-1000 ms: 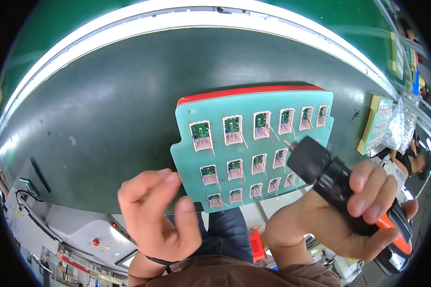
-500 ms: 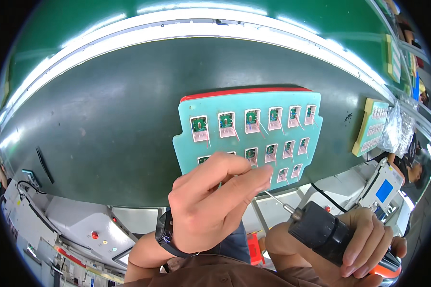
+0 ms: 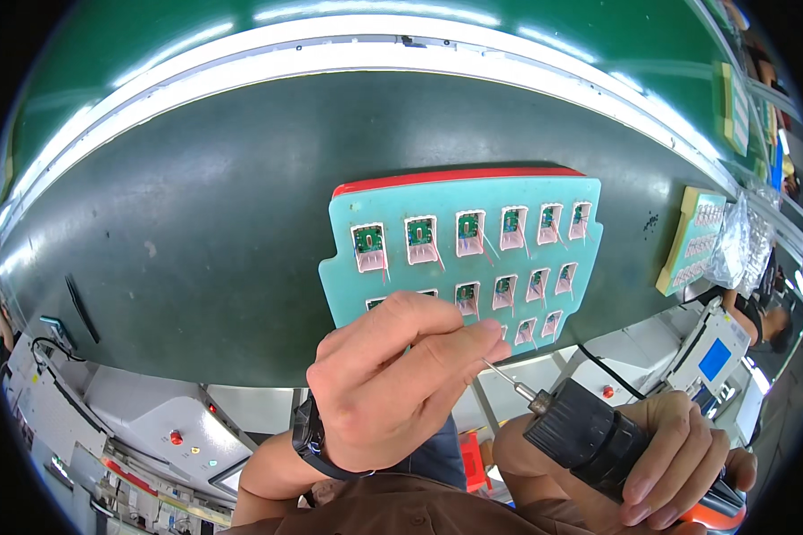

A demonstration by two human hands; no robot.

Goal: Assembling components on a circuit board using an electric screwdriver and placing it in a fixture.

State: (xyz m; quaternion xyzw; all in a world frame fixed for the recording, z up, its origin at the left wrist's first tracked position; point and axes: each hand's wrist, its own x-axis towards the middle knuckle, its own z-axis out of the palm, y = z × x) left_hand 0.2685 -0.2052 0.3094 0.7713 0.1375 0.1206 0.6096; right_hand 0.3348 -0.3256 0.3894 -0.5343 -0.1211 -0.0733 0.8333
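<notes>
In my right hand point(image 3: 678, 464) is a black and orange power screwdriver point(image 3: 589, 437), its thin bit point(image 3: 504, 374) pointing up and left. My left hand point(image 3: 397, 383), wearing a black watch point(image 3: 310, 437) at the wrist, is closed in a pinch right at the bit's tip. What its fingertips hold, if anything, is too small or hidden to name. Behind that hand lies a light-blue tray point(image 3: 500, 189) with a red edge. Several white housings with green circuit boards point(image 3: 421, 234) and thin red and white wires sit in its slots. My left hand covers part of the lower rows.
Black tweezers point(image 3: 82, 308) and a small teal-edged object point(image 3: 58, 332) lie at the left of the dark green table point(image 3: 196, 232). At right are another filled tray point(image 3: 694, 241) and clear plastic bags point(image 3: 740, 241). White machines point(image 3: 152, 415) stand below the table edge.
The screwdriver and my right hand have shifted slightly left and up. My left hand has dropped a little, still pinched near the bit tip. The tray has barely moved.
</notes>
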